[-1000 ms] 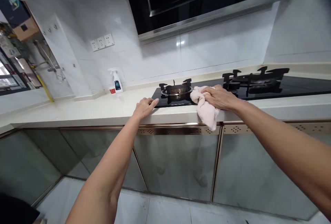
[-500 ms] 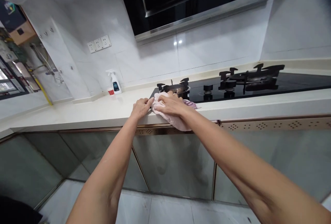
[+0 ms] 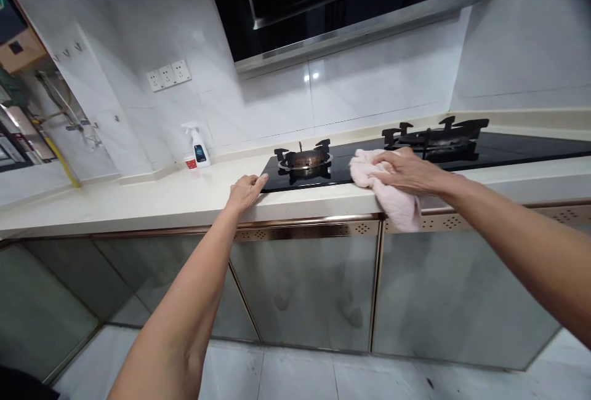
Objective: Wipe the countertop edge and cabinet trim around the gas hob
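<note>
A pale pink cloth point(image 3: 398, 206) is bunched under my right hand point(image 3: 406, 171), whose fingers press it onto the front of the black glass gas stove point(image 3: 344, 169). Part of the cloth hangs over the counter's front edge. My left hand point(image 3: 247, 194) rests on the white countertop point(image 3: 138, 200) by the stove's left front corner, fingers stretched out, with nothing in it. Its thumb lies at the glass edge. The left burner point(image 3: 305, 159) stands between my two hands, and the right burner point(image 3: 438, 136) is behind my right hand. The stove's knobs are hidden by that hand and the cloth.
A white spray bottle point(image 3: 199, 148) and a small red-and-white cup point(image 3: 191, 162) stand at the back left of the counter. Overhead hangs a black range hood point(image 3: 351, 3). Wall sockets point(image 3: 168, 75) are at the left. Glass-fronted cabinets point(image 3: 305, 289) line the space below.
My right hand has slid the cloth to the right along the stove's front, from the left corner to past the left burner. My left hand stays by the corner. The view has shifted slightly.
</note>
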Motion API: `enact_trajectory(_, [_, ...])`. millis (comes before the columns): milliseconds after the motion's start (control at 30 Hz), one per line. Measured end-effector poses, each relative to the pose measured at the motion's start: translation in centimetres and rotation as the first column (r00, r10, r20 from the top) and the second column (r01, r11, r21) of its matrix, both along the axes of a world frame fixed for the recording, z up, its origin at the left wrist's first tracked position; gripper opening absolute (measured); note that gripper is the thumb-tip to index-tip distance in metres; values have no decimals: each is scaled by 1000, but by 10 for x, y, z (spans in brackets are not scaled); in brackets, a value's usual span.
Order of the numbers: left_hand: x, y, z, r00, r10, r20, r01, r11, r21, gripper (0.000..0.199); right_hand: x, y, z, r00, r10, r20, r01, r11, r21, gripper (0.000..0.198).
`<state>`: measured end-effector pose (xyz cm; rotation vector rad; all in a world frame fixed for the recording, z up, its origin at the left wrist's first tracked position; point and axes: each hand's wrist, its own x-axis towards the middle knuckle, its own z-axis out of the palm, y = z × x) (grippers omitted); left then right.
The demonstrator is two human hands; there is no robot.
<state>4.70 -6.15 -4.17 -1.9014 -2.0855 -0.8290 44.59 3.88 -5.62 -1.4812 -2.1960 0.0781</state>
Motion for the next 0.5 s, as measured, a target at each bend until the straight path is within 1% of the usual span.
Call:
enact_trajectory(133, [3, -2, 1, 999, 12, -33, -12, 1000, -20, 63, 53, 19, -18, 993, -109, -32, 112, 988, 106, 62])
enact_trajectory(233, [4, -1, 0, 999, 1, -47, -2, 1000, -24, 64, 67, 18, -23, 984, -170, -52, 176, 973, 150, 63])
enact_trajectory(300, [5, 1, -1, 999, -8, -36, 7, 1000, -15, 65, 59, 8, -20, 980, -197, -27, 199, 971, 136, 67])
enact_trajectory(367, [5, 2, -1, 1000, -14, -8, 14, 1000, -6, 67, 38, -7, -14, 981, -192, 12, 189, 975, 115, 72])
enact_trajectory(433, [6, 2, -1, 1000, -13, 19, 13, 1000, -3, 68, 8, -23, -6, 989, -141, 50, 136, 986, 97, 74])
enact_trajectory(500, [6, 2, -1, 1000, -6, 29, 6, 1000, -2, 68, -29, -39, 0, 995, -51, 86, 44, 996, 80, 73])
